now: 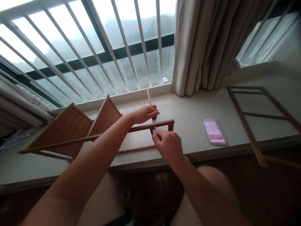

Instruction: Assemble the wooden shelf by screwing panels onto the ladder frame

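My left hand (146, 114) is closed around a narrow wooden slat (148, 94), whose far end sticks up toward the window. The slat crosses the long side rail (141, 127) of a brown wooden shelf frame that lies on its side. Just below that crossing, my right hand (168, 142) is closed in a pinch at the joint. A thin, light sliver shows by its fingertips, too small to name. Two wooden shelf panels (64, 125) (102, 115) stand up from the frame at the left, partly behind my left forearm.
The frame rests on a pale window ledge (188, 110). To the right lie a blurred pink packet or phone (214, 131) and another wooden frame (244, 113), which overhangs the ledge edge. White window bars (124, 34) and a beige curtain (195, 47) stand behind. My knees are below the ledge.
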Motion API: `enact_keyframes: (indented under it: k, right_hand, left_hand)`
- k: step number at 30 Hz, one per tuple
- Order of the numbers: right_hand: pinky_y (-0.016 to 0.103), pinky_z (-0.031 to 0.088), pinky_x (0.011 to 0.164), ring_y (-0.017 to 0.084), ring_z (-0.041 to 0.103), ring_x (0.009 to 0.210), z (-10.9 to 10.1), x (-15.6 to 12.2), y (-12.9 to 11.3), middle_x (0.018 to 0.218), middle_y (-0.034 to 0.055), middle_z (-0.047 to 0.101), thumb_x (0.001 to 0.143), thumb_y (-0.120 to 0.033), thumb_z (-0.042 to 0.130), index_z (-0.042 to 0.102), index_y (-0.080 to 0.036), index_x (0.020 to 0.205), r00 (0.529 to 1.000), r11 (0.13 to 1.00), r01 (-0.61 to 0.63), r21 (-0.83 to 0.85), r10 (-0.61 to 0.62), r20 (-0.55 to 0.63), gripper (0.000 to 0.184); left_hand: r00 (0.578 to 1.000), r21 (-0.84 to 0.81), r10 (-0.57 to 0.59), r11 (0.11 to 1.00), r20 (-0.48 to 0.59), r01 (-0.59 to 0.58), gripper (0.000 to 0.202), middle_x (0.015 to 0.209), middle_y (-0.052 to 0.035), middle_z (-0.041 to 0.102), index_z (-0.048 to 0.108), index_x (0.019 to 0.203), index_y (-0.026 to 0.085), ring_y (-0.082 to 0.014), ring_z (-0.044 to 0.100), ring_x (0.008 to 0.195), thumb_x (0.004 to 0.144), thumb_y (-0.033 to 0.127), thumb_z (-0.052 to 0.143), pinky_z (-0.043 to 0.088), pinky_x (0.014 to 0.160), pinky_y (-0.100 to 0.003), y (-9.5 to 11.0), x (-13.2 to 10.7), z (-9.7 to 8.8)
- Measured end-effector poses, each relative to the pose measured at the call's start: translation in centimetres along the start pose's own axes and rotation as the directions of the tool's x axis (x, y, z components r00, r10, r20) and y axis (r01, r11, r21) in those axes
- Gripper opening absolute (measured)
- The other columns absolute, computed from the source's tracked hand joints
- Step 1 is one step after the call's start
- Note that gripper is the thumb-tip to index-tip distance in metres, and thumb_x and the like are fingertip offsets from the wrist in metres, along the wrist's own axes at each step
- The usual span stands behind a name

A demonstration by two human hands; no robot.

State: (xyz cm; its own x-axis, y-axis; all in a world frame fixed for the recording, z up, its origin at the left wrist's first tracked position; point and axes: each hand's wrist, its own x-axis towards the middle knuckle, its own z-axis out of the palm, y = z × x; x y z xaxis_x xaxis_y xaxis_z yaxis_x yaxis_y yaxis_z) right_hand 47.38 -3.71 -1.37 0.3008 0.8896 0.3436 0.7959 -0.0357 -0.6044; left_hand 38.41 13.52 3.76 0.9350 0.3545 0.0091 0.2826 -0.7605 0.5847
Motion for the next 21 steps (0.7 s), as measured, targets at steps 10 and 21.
enact_keyframes:
  k: [10, 21]
  right_hand:
    - [0.031, 0.012, 0.055, 0.012, 0.041, 0.050, 0.09, 0.49, -0.03, 0.056, 0.0042, 0.056, 0.092, -0.038, 0.047, 0.059, -0.017, 0.061, 0.998, 0.998, 0.026, -0.057, -0.029, -0.049, 0.039]
    - [0.029, 0.017, 0.055, 0.015, 0.049, 0.055, -0.10, 0.07, -0.16, 0.062, 0.0020, 0.060, 0.091, -0.038, 0.047, 0.053, -0.019, 0.072, 0.998, 0.998, 0.065, -0.005, -0.065, 0.027, 0.027]
  left_hand:
    - [1.000, -0.009, 0.000, 1.000, -0.005, 0.000, 0.051, 0.084, -0.0043, 0.050, 0.063, 0.071, 0.014, -0.0128, 0.050, 0.073, 0.092, 0.052, 0.037, 0.042, 0.079, -0.028, -0.14, -0.04, -0.07]
    - [1.000, -0.005, 0.008, 1.000, 0.001, -0.008, 0.053, 0.084, -0.0044, 0.050, 0.064, 0.071, 0.013, -0.0130, 0.050, 0.073, 0.092, 0.053, 0.035, 0.042, 0.080, -0.028, 0.00, -0.06, -0.12]
